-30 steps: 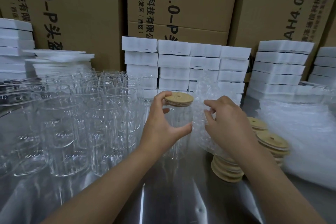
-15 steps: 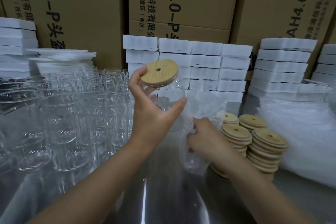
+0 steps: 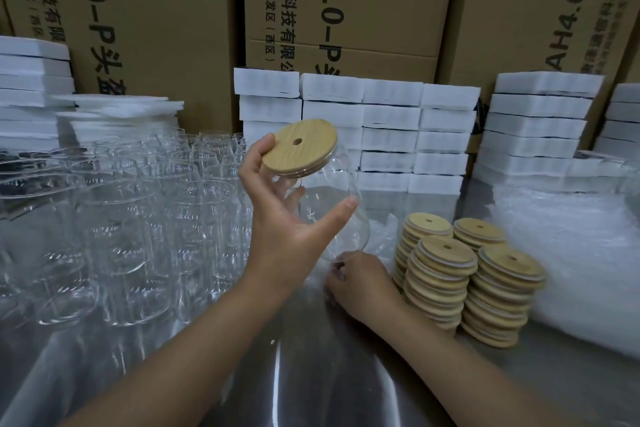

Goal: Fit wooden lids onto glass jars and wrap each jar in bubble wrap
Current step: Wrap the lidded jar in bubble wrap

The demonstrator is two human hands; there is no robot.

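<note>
Cardboard cartons (image 3: 156, 28) printed with dark lettering walled off the back of the bench, and rows of white foam blocks (image 3: 388, 121) stood stacked against them. Below lay a shiny steel table (image 3: 329, 374), its left part crowded with empty glass jars (image 3: 121, 218) standing upright and close together. Above the middle of the table the left hand (image 3: 291, 229) held one jar (image 3: 332, 211) up in the air, tilted so its mouth leaned up and away to the left; the thumb lay across the near side of the glass and the fingers curled round the far side, the forefinger reaching the rim of the wooden lid (image 3: 299, 146). That lid sat on the jar's mouth (a small round hole showed near its centre). Just under the jar's base the right hand (image 3: 363, 281) rested low on the table with its fingers curled at a crumpled sheet of bubble wrap (image 3: 381, 236); whether it actually pinched the sheet could not be told. Just beside that hand, to the right, rose four stacks of spare lids (image 3: 467, 274), touching one another. Farther right a pile of bubble wrap (image 3: 571, 253) covered the table's edge.
</note>
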